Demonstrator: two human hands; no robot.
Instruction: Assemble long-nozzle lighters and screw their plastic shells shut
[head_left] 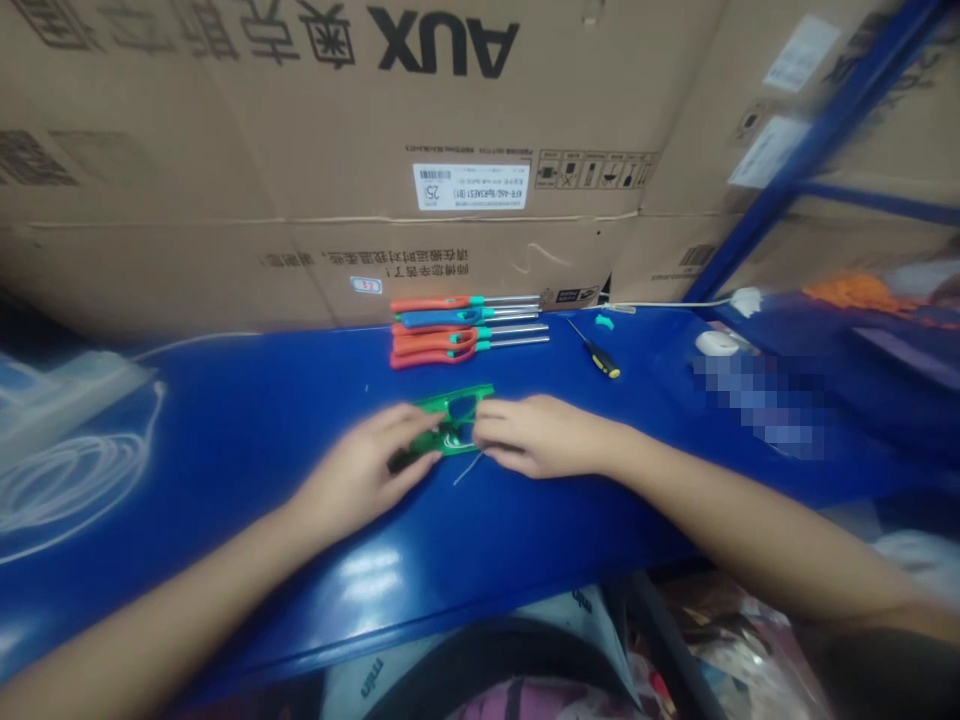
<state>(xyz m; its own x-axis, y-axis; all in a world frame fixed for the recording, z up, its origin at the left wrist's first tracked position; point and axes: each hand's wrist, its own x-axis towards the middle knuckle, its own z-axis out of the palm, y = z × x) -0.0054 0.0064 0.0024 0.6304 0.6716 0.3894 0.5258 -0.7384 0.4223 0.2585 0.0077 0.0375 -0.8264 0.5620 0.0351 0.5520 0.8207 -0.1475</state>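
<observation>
A translucent green plastic casing (431, 442) lies at the middle of the blue shelf. It looks open, with dark parts and a curved white wire inside. My left hand (367, 455) is closed round its left end, thumb below and fingers above, with a dark part showing between them. At the casing's right end, the fingertips of my right hand (525, 435) are pinched together; what they hold is hidden. A thin pale wire (469, 468) sticks out below those fingertips. Several long-necked lighters (435, 342), orange and blue, lie in a stack behind the casing.
A black-and-yellow screwdriver (602, 360) and a small teal piece (604, 321) lie right of the lighters. A large cardboard box (322, 150) forms the back wall. Coiled white cable (90, 510) lies at left, a white object (716, 344) at right. A blue post (795, 160) rises at right.
</observation>
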